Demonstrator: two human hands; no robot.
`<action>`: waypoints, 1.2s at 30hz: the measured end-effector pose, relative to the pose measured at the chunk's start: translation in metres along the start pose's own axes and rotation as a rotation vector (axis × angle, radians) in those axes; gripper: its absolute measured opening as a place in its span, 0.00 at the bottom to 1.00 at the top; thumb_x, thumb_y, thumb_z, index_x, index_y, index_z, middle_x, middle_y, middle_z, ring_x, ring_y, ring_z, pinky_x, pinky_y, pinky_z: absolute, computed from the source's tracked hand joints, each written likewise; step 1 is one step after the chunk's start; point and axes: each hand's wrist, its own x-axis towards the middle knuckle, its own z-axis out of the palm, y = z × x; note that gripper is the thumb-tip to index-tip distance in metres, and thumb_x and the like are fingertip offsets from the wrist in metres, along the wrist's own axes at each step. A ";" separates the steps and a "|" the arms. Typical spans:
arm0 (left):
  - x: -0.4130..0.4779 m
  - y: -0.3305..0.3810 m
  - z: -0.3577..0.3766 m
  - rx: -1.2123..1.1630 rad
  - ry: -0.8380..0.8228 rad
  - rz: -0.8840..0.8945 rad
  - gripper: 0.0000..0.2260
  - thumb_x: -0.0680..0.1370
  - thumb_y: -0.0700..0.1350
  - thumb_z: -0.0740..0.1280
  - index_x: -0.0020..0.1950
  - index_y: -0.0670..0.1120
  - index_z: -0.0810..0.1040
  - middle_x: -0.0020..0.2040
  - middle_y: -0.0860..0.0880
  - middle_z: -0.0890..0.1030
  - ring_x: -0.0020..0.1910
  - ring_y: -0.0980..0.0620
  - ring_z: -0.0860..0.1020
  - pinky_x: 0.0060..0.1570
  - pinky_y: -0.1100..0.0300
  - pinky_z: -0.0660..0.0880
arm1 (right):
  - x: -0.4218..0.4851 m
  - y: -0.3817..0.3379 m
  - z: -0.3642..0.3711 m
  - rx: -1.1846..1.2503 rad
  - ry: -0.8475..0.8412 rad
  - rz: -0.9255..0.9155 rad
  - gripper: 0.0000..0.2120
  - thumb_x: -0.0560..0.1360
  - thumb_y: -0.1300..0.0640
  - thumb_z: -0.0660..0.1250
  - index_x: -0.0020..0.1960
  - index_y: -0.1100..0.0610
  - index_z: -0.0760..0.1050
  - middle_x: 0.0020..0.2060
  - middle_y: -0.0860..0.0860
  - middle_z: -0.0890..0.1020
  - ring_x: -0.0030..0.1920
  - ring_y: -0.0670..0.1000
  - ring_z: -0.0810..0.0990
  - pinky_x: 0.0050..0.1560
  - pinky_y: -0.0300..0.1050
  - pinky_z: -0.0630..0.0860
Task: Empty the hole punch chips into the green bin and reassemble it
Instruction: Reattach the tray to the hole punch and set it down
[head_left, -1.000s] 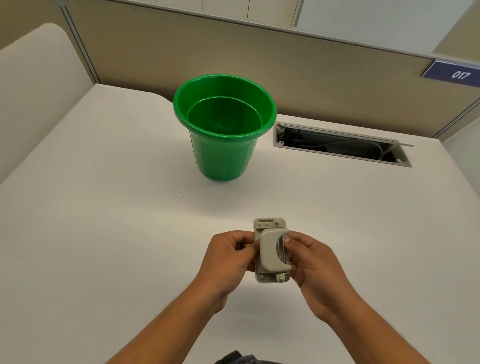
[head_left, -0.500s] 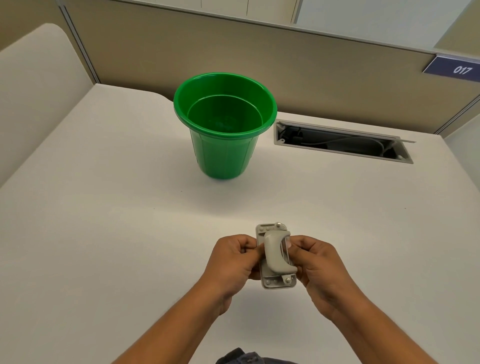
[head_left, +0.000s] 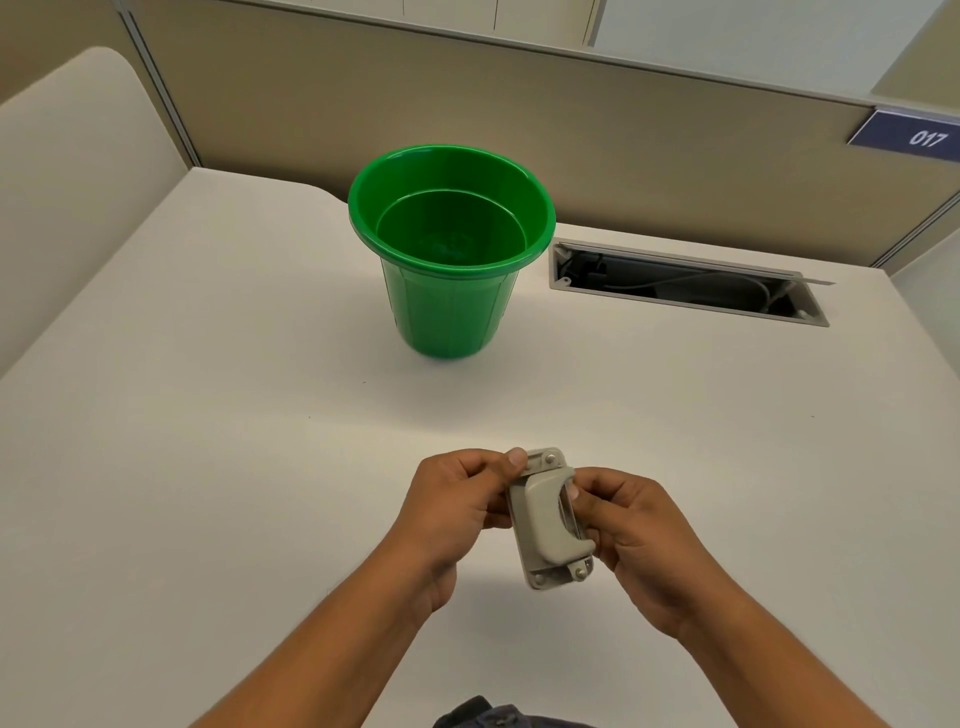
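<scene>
A small grey hole punch (head_left: 549, 518) is held just above the white desk (head_left: 208, 467), near its front edge, with its handle facing up. My left hand (head_left: 454, 504) grips its left side, thumb at the far corner. My right hand (head_left: 631, 525) grips its right side, fingertips against the handle. The green bin (head_left: 451, 208) stands upright farther back on the desk, well beyond both hands. A few pale bits lie at its bottom. The underside of the punch is hidden.
An open cable slot (head_left: 685, 283) with wires inside is sunk into the desk right of the bin. Beige partition walls (head_left: 623, 140) close the back and left side. A blue plate reading 017 (head_left: 909, 136) hangs at the far right.
Both hands have kept hold of the punch and turned it slightly, so its near end now points more to the right. The bin has not moved.
</scene>
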 end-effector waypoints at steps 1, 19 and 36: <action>0.000 -0.001 0.001 -0.008 0.019 -0.003 0.10 0.75 0.48 0.71 0.43 0.42 0.86 0.35 0.48 0.84 0.33 0.52 0.78 0.36 0.61 0.78 | 0.000 0.000 0.001 -0.011 0.011 0.000 0.14 0.69 0.52 0.70 0.48 0.61 0.85 0.40 0.54 0.86 0.39 0.50 0.82 0.39 0.40 0.78; -0.008 -0.014 0.009 -0.558 0.212 -0.006 0.05 0.75 0.44 0.70 0.45 0.43 0.83 0.42 0.45 0.87 0.39 0.53 0.84 0.37 0.63 0.80 | 0.003 0.003 0.003 0.152 0.110 -0.058 0.15 0.69 0.54 0.71 0.53 0.58 0.84 0.41 0.54 0.87 0.39 0.49 0.83 0.40 0.38 0.80; -0.011 -0.029 0.021 -0.151 0.186 -0.073 0.14 0.75 0.54 0.70 0.57 0.47 0.80 0.50 0.45 0.86 0.46 0.49 0.85 0.47 0.55 0.81 | -0.019 0.041 0.017 -0.017 0.029 0.144 0.13 0.68 0.53 0.77 0.52 0.52 0.83 0.49 0.55 0.87 0.48 0.49 0.85 0.43 0.40 0.80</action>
